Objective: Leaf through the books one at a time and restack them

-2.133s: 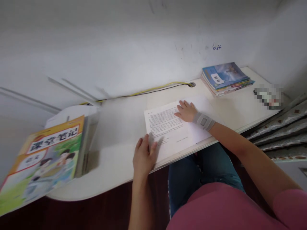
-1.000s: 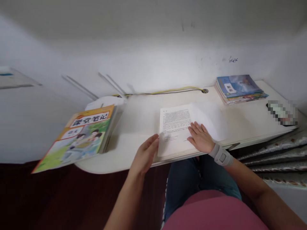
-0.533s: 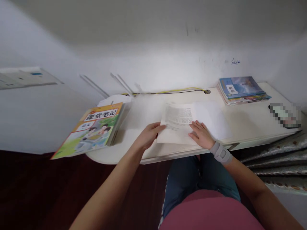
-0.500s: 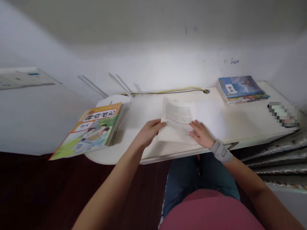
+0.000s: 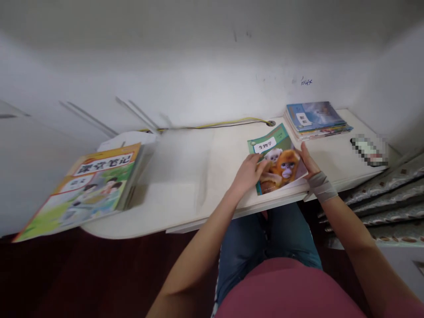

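Observation:
A closed green book [image 5: 277, 160] with an orange monkey on its cover lies on the white desk [image 5: 185, 176], near the front edge. My left hand [image 5: 247, 173] rests on the cover's left side, fingers pressed on it. My right hand [image 5: 308, 163], with a grey wrist strap, holds the book's right edge, its fingers mostly hidden behind the cover.
A stack of books [image 5: 314, 116] sits at the back right. A pile topped by an orange and green textbook [image 5: 82, 185] overhangs the desk's left end. A yellow and black cable [image 5: 212, 125] runs along the wall. A blurred-out object [image 5: 368, 149] lies at the far right.
The book was open with text pages showing; my left hand lifted the left side over and it is now closed, cover up. My right hand moved to its right edge.

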Demonstrator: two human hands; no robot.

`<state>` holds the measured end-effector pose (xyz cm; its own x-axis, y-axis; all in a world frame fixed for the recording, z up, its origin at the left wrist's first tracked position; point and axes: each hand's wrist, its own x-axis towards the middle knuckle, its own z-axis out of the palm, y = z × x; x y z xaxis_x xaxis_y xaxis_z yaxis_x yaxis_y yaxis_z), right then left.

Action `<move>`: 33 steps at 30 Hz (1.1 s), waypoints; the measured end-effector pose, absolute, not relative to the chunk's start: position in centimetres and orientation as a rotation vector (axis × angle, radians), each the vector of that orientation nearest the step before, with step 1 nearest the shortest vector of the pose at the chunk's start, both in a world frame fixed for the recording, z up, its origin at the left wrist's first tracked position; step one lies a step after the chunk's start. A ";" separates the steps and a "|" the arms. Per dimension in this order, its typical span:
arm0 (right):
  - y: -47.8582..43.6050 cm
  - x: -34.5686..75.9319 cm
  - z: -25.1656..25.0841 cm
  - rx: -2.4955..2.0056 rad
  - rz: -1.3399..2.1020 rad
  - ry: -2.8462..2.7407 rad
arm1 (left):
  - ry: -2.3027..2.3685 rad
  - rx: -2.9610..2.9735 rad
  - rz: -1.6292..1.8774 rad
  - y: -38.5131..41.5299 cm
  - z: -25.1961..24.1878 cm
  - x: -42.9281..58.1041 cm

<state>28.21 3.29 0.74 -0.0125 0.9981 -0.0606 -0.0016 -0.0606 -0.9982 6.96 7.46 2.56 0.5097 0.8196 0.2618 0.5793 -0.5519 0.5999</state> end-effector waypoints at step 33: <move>3.8 34.2 -7.0 -1.786 0.176 -1.641 | 1.305 2.621 0.741 6.0 -5.9 3.3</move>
<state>34.23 3.84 -7.04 0.1898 0.9188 0.3460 0.8243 0.0422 -0.5645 3.27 6.00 -5.90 0.5078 0.7769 0.3721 0.7176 -0.6205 0.3162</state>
